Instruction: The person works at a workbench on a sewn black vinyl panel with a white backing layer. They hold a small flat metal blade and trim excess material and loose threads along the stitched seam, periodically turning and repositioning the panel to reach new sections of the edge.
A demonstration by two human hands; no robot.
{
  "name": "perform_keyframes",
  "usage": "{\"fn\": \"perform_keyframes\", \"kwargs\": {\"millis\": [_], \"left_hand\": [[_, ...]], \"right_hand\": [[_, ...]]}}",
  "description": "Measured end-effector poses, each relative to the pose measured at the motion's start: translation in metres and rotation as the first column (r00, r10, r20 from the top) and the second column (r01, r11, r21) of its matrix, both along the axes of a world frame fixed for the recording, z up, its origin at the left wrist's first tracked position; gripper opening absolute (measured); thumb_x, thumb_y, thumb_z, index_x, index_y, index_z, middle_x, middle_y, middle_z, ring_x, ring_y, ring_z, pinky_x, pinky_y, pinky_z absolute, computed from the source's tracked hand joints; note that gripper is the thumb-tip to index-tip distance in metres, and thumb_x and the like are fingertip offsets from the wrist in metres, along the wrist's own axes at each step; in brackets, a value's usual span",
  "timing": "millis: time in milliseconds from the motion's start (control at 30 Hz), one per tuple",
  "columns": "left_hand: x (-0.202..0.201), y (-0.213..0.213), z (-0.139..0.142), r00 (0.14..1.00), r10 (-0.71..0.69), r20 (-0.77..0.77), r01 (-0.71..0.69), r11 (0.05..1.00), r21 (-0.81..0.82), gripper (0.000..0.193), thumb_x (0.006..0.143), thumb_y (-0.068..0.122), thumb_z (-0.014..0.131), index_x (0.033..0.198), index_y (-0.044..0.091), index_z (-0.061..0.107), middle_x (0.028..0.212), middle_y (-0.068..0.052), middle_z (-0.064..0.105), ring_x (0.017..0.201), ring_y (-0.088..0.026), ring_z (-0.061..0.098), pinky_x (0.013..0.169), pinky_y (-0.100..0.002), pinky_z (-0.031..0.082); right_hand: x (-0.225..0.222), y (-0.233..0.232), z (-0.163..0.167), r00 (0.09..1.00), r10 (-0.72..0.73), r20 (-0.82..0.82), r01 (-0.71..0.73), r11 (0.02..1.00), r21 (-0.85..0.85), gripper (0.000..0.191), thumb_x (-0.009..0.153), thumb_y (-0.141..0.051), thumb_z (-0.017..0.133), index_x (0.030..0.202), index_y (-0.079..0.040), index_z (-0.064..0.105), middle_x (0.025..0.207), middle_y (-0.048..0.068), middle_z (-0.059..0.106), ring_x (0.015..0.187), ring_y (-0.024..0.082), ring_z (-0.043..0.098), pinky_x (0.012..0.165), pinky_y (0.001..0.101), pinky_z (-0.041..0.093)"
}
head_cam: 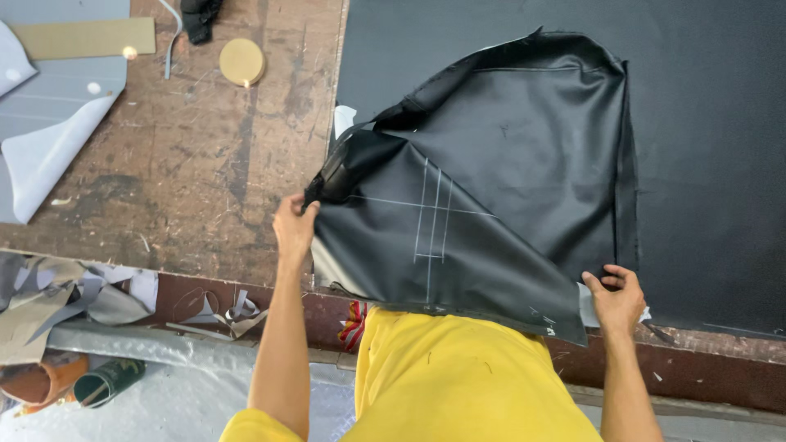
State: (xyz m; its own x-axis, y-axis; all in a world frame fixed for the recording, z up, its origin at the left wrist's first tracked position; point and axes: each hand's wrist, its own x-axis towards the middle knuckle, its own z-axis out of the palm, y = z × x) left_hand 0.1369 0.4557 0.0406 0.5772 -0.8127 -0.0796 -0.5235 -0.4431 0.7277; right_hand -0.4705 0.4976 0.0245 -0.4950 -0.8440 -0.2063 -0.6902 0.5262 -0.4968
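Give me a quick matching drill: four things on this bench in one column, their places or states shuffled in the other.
Things:
1. Black leather-like stitched cover
2. Round tan disc
3. Left hand
4. Right hand

Places or states:
A. Pinching the cover's lower corner at the bench's near edge
B. Lying alone on the scratched brown wooden bench, far side
C. Gripping the cover's bunched left edge
D. Lifted and folded, chalk lines showing

Pairs: 1-D, 2-B, 3-C, 4-A
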Motion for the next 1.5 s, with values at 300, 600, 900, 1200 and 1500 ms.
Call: {"fn": "perform_keyframes", "kwargs": {"millis": [300, 600, 900, 1200, 1500], "left_hand": [[-0.013, 0.016, -0.002, 0.765, 0.176, -0.62, -0.296, 0.951, -0.095, 0.04, 0.082, 0.011, 0.085, 0.114, -0.006, 0.068, 0.093, -0.007, 0.075, 0.079, -0.009, 0.067, 0.07, -0.022, 0.053], [-0.04, -0.017, 0.054, 0.966, -0.079, 0.244, 0.164, 0.921, -0.353, 0.065, 0.069, 0.02, 0.094, 0.12, -0.006, 0.063, 0.109, -0.026, 0.068, 0.1, -0.042, 0.065, 0.088, -0.047, 0.05], [-0.112, -0.059, 0.123, 0.941, -0.311, 0.136, 0.338, 0.894, -0.293, 0.045, 0.082, 0.025, 0.083, 0.12, 0.005, 0.068, 0.104, -0.018, 0.072, 0.095, -0.037, 0.07, 0.082, -0.043, 0.055], [-0.207, -0.005, 0.061, 0.821, -0.562, 0.096, 0.533, 0.817, 0.221, 0.026, 0.098, 0.027, 0.065, 0.114, 0.007, 0.062, 0.095, -0.016, 0.07, 0.088, -0.04, 0.07, 0.074, -0.053, 0.054], [-0.236, 0.036, 0.048, 0.737, -0.671, 0.079, 0.65, 0.736, 0.192, 0.066, 0.091, 0.02, 0.067, 0.15, 0.001, 0.042, 0.14, -0.023, 0.05, 0.129, -0.042, 0.049, 0.105, -0.054, 0.045]], "right_hand": [[-0.003, -0.01, 0.01, 0.994, -0.079, 0.078, 0.07, 0.991, 0.113, 0.053, 0.076, -0.026, 0.092, 0.12, -0.008, 0.07, 0.105, 0.01, 0.074, 0.095, 0.024, 0.07, 0.084, 0.0419, 0.055], [-0.002, -0.009, 0.007, 0.991, -0.083, 0.102, 0.073, 0.992, 0.101, 0.053, 0.077, -0.024, 0.093, 0.121, -0.006, 0.069, 0.099, 0.008, 0.071, 0.09, 0.021, 0.067, 0.08, 0.0401, 0.054], [0.003, -0.009, 0.012, 0.988, -0.099, 0.115, 0.086, 0.99, 0.116, 0.053, 0.077, -0.024, 0.092, 0.122, -0.007, 0.069, 0.104, 0.01, 0.072, 0.092, 0.023, 0.068, 0.082, 0.0409, 0.055], [0.005, -0.008, 0.012, 0.986, -0.119, 0.118, 0.105, 0.988, 0.117, 0.053, 0.075, -0.024, 0.093, 0.12, -0.008, 0.069, 0.102, 0.008, 0.072, 0.091, 0.022, 0.067, 0.081, 0.0394, 0.054], [0.003, -0.008, 0.014, 0.981, -0.116, 0.153, 0.101, 0.989, 0.104, 0.052, 0.075, -0.023, 0.092, 0.118, -0.006, 0.069, 0.1, 0.008, 0.07, 0.088, 0.02, 0.066, 0.077, 0.038, 0.054]]}}
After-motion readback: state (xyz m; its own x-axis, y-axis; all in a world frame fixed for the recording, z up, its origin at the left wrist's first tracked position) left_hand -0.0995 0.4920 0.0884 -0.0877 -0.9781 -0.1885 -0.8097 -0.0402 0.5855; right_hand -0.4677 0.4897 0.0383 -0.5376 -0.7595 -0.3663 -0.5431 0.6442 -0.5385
